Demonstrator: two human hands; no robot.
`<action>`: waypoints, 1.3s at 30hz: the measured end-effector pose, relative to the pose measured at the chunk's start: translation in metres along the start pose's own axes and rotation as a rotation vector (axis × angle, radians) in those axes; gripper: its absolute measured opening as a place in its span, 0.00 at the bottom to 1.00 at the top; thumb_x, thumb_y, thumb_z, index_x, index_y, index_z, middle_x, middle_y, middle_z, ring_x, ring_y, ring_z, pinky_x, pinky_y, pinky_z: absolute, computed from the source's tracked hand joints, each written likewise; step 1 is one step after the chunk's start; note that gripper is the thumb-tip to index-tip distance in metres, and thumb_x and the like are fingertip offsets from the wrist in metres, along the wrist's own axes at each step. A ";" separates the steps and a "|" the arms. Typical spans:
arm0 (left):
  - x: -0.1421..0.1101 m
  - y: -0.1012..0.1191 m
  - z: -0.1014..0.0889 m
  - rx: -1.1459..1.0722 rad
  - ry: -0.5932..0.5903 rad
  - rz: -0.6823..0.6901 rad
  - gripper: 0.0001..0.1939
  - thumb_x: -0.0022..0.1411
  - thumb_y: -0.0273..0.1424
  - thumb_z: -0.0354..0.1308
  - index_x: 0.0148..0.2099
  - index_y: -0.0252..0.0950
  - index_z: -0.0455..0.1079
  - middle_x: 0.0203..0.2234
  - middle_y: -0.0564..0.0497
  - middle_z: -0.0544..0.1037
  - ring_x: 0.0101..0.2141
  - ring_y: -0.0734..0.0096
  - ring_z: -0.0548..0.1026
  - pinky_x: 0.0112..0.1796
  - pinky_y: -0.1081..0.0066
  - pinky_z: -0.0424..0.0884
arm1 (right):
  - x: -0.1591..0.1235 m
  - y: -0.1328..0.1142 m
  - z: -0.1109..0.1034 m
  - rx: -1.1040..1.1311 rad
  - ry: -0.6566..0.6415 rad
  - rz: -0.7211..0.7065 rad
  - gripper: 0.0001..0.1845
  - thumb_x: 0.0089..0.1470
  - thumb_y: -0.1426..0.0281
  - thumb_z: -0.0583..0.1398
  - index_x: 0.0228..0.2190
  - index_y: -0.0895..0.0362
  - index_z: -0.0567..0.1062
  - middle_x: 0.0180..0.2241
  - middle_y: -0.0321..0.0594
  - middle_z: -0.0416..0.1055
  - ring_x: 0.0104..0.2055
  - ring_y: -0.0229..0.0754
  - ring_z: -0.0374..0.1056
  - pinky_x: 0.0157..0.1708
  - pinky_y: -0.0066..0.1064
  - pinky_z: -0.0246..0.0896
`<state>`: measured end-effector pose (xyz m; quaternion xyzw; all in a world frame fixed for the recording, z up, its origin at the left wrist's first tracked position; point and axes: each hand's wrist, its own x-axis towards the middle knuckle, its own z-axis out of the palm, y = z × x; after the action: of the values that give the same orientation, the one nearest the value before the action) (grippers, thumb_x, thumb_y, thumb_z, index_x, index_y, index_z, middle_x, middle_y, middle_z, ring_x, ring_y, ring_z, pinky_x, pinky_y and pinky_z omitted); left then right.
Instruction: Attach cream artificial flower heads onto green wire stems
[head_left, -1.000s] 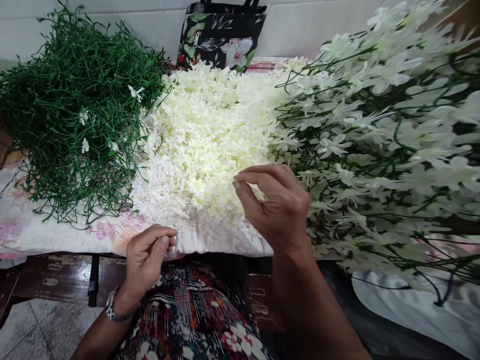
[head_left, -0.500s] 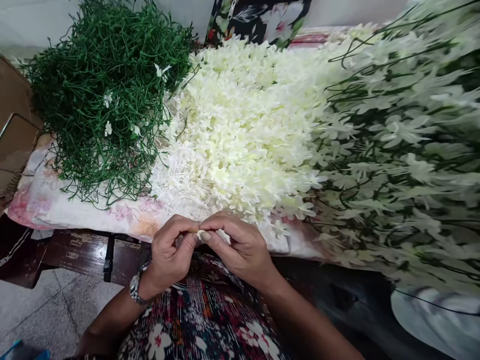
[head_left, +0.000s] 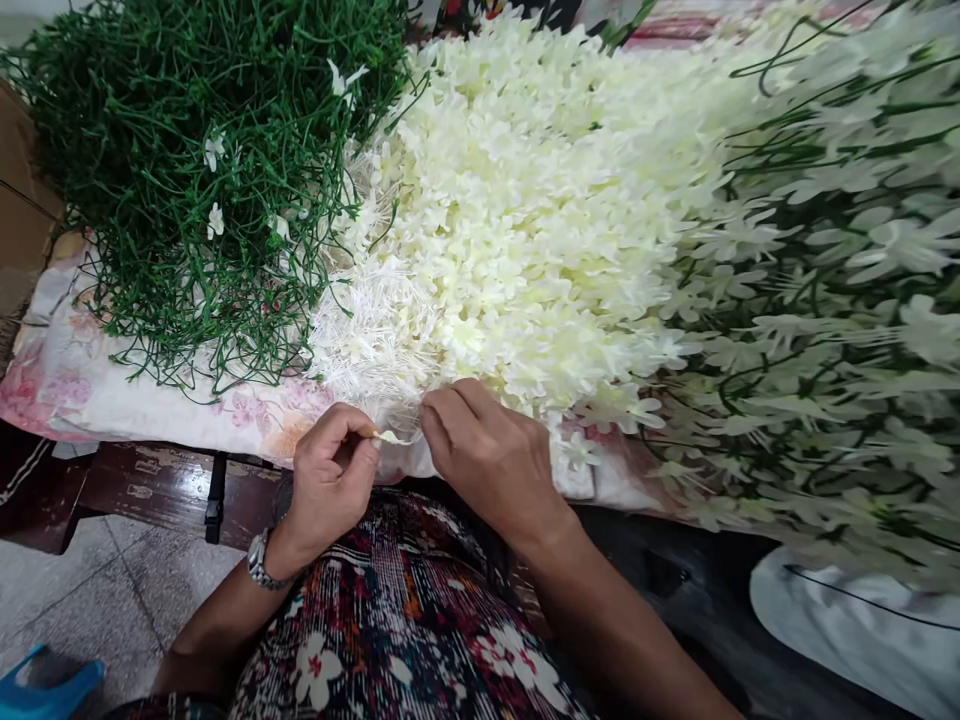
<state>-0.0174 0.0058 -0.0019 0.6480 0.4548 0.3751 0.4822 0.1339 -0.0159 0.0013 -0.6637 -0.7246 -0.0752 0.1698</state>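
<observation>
The left hand (head_left: 334, 472) pinches a small, pale, petal-like piece (head_left: 392, 437) near the cloth's near edge. The right hand (head_left: 487, 450) has its fingertips closed just right of it, beside the fine white filament pile (head_left: 375, 325); whether they grip anything is unclear. Cream fabric blossoms (head_left: 540, 220) lie farther right, tangled green plastic stems (head_left: 202, 160) left. Such a light piece could slip if the pinch loosens, or crease if squeezed hard; a brushing wrist could drag blossoms nearer.
</observation>
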 end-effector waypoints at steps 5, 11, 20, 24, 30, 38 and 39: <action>-0.001 -0.002 0.002 -0.079 0.068 -0.103 0.00 0.54 0.25 0.52 0.31 0.34 0.63 0.21 0.55 0.65 0.21 0.81 0.62 0.22 0.79 0.59 | -0.004 0.008 -0.007 0.390 0.006 0.087 0.04 0.49 0.75 0.53 0.26 0.57 0.67 0.24 0.36 0.65 0.24 0.32 0.60 0.24 0.25 0.53; 0.005 0.004 0.007 -0.356 0.040 -0.197 0.03 0.52 0.26 0.55 0.30 0.34 0.62 0.19 0.57 0.64 0.15 0.85 0.61 0.16 0.82 0.59 | -0.013 0.006 -0.018 0.979 0.014 0.410 0.02 0.46 0.74 0.56 0.26 0.56 0.66 0.22 0.31 0.63 0.20 0.30 0.59 0.20 0.24 0.55; 0.001 0.011 0.018 -0.547 -0.073 -0.316 0.06 0.50 0.30 0.57 0.30 0.33 0.63 0.17 0.57 0.65 0.14 0.86 0.62 0.13 0.83 0.59 | -0.014 -0.012 -0.002 1.069 0.248 0.280 0.03 0.45 0.75 0.57 0.26 0.56 0.68 0.28 0.36 0.67 0.32 0.36 0.64 0.31 0.31 0.60; -0.002 0.012 0.020 -0.578 -0.075 -0.295 0.05 0.51 0.28 0.56 0.32 0.35 0.63 0.17 0.58 0.63 0.14 0.86 0.61 0.14 0.82 0.58 | -0.018 -0.010 0.004 1.043 0.241 0.258 0.03 0.46 0.75 0.57 0.27 0.56 0.68 0.29 0.37 0.67 0.34 0.37 0.64 0.32 0.32 0.60; -0.004 0.010 0.021 -0.620 -0.086 -0.275 0.05 0.52 0.26 0.56 0.34 0.35 0.64 0.18 0.58 0.64 0.14 0.86 0.61 0.14 0.82 0.58 | -0.021 -0.010 0.003 1.032 0.216 0.243 0.05 0.45 0.77 0.57 0.27 0.56 0.68 0.30 0.38 0.67 0.34 0.37 0.64 0.34 0.33 0.60; -0.008 0.005 0.021 -0.598 -0.088 -0.208 0.08 0.52 0.27 0.56 0.37 0.36 0.65 0.21 0.56 0.67 0.16 0.85 0.63 0.16 0.82 0.60 | -0.025 -0.011 0.004 1.052 0.185 0.224 0.07 0.44 0.79 0.56 0.28 0.57 0.67 0.27 0.35 0.66 0.30 0.34 0.63 0.29 0.28 0.59; -0.008 0.005 0.020 -0.622 -0.085 -0.198 0.08 0.52 0.27 0.56 0.38 0.36 0.65 0.22 0.56 0.68 0.16 0.85 0.64 0.17 0.82 0.61 | -0.025 -0.011 0.004 1.059 0.198 0.217 0.08 0.44 0.80 0.56 0.28 0.57 0.67 0.27 0.35 0.66 0.30 0.34 0.63 0.29 0.28 0.59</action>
<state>-0.0001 -0.0085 -0.0027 0.4376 0.3587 0.4198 0.7097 0.1241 -0.0390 -0.0097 -0.5481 -0.5714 0.2557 0.5547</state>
